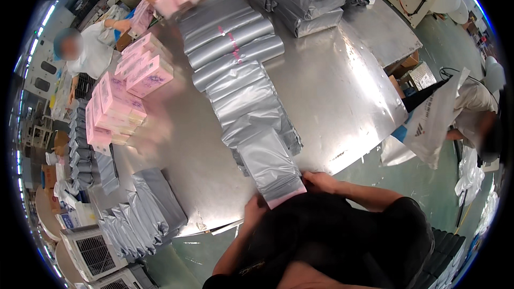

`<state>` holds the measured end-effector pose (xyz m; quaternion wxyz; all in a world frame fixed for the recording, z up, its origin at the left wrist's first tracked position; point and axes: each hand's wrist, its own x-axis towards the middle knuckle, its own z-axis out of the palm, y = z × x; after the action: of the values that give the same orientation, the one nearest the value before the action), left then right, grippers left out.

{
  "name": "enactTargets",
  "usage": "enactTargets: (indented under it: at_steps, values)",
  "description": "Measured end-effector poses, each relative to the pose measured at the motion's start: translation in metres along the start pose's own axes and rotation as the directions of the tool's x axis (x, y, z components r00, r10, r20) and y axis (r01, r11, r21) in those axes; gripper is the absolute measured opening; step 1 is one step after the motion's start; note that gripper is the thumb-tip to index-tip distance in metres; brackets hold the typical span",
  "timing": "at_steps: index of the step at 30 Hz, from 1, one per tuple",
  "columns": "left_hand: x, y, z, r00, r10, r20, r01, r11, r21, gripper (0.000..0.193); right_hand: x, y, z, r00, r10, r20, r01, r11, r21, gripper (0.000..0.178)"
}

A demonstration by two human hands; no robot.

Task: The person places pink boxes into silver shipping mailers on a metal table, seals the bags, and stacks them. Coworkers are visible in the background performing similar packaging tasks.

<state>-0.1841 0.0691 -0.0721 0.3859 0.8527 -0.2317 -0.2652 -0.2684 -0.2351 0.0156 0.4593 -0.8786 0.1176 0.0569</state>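
Right in front of me, at the table's near edge, lies a silver-grey plastic bag [270, 160] with a pink package [286, 197] showing at its near end. My right hand [319, 182] is closed on the right corner of that end. At the left corner, my left hand [256, 208] grips the bag's edge, its fingers partly hidden. Beyond it a row of overlapping grey bags [235, 83] runs away across the metal table [182, 144]; the far ones look plump and filled.
Pink packages [120, 99] are stacked on the left, with folded grey bags [142, 208] at the near left. Large grey bundles [308, 0] are piled at the far right. Co-workers stand at the far side and left [93, 48]; another person [474, 112] is at the right with a white bag [431, 123].
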Motion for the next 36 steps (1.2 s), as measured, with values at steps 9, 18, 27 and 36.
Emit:
enactTargets:
  at_steps: [9,18,27,36]
  values:
    - [0.054,0.04,0.003,0.91,-0.361,-0.203,0.084,0.64,-0.764,0.013,0.019,-0.004,0.002,0.953,-0.184,0.241,0.251,0.925,-0.285,0.017]
    - [0.043,0.025,0.007,0.91,-0.304,-0.281,0.019,0.708,-0.706,0.007,0.11,-0.034,0.072,0.939,-0.328,0.109,0.341,0.831,-0.44,0.021]
    - [0.028,0.014,0.016,0.938,-0.307,-0.159,0.025,0.519,-0.854,0.015,0.072,-0.034,0.096,0.787,-0.614,0.053,0.595,0.735,-0.326,0.012]
    - [0.009,0.036,-0.051,0.728,0.386,-0.567,-0.222,0.915,0.338,0.038,-0.135,0.15,-0.108,0.267,0.634,0.726,0.049,0.744,-0.667,0.024]
